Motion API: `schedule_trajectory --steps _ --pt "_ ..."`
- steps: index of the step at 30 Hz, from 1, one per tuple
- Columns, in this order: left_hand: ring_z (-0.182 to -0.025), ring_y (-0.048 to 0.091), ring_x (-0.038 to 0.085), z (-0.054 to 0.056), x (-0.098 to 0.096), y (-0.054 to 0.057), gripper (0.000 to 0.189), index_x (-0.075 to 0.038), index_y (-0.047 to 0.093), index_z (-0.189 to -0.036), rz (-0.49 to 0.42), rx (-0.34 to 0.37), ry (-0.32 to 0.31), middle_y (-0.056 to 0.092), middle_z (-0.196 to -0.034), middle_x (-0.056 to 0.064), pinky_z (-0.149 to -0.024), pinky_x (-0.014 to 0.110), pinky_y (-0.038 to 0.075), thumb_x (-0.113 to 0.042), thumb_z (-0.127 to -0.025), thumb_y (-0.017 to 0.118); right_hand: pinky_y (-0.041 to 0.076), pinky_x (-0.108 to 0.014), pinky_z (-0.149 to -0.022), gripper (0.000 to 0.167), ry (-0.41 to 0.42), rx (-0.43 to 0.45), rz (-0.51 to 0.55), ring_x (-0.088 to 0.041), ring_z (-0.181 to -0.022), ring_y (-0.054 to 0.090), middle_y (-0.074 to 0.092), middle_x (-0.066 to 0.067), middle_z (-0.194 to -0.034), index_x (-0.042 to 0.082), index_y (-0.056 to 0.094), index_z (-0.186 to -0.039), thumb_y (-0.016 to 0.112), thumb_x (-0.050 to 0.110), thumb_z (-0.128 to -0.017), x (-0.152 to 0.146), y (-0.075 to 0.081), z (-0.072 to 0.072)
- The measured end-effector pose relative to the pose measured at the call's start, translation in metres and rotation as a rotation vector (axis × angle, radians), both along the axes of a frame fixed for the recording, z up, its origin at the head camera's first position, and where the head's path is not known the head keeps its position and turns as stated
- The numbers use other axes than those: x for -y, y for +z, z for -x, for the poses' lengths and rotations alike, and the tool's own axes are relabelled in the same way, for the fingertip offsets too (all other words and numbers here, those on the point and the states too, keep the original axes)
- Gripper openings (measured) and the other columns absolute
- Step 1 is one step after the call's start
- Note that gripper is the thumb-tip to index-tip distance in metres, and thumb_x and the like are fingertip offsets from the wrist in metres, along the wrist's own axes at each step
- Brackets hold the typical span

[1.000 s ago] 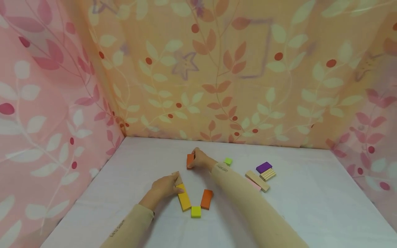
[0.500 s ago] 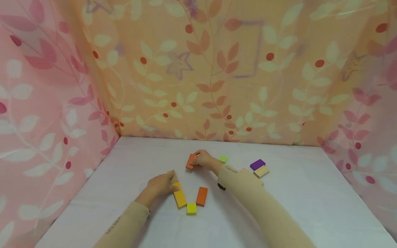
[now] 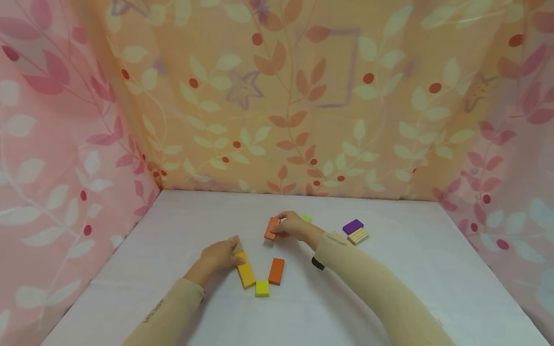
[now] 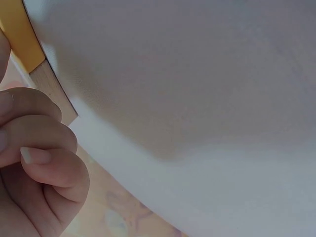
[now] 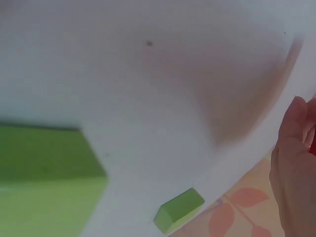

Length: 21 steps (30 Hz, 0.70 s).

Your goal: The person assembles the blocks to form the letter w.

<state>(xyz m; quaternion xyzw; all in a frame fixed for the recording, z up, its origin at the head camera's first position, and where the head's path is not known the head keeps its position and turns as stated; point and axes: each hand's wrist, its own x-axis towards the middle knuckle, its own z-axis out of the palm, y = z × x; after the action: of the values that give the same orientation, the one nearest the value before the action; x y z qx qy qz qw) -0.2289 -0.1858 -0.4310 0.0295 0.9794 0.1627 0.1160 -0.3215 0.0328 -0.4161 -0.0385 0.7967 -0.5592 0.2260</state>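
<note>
Orange block [image 3: 271,228] pinched at right end by right hand [image 3: 293,225] fingers — left hand [image 3: 220,254] fingers pinch plain wooden block [image 4: 53,92].

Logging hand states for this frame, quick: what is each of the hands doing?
Left hand: grips the plain wooden block next to the yellow block.
Right hand: holds the orange block.

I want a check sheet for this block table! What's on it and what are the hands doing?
Surface: white table.
Job's things: orange block held by the right hand; wooden block under the left hand, beside a yellow block, a small yellow square and a second orange block.
Clutter: purple block, striped wooden block, green block.
Hands: both holding blocks.
Cables: nothing seen.
Surroundings: leaf-patterned cloth walls.
</note>
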Motion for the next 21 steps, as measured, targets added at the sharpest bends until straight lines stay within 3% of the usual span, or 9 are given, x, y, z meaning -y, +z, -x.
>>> schedule_trajectory --steps 12,21 --pt "-0.128 0.046 0.042 -0.001 0.001 0.002 0.079 -0.002 0.040 -0.147 -0.002 0.010 -0.009 0.047 -0.143 0.022 -0.097 0.058 0.041 -0.037 -0.085 0.074 0.054 -0.031 -0.072 0.039 -0.067 0.032 -0.011 -0.016 -0.071 0.055 0.062 -0.010 -0.096 -0.003 0.057 -0.121 0.073 -0.001 -0.085 -0.015 -0.006 -0.004" --pt "-0.127 0.047 0.042 0.001 0.002 0.002 0.079 0.000 0.039 -0.146 0.007 0.010 -0.030 0.048 -0.141 0.024 -0.096 0.058 0.041 -0.037 -0.085 0.074 0.052 -0.028 -0.069 0.039 -0.041 0.040 0.022 -0.015 -0.071 0.057 0.064 -0.010 -0.094 -0.006 0.055 -0.123 0.070 -0.002 -0.086 -0.026 -0.009 -0.008"
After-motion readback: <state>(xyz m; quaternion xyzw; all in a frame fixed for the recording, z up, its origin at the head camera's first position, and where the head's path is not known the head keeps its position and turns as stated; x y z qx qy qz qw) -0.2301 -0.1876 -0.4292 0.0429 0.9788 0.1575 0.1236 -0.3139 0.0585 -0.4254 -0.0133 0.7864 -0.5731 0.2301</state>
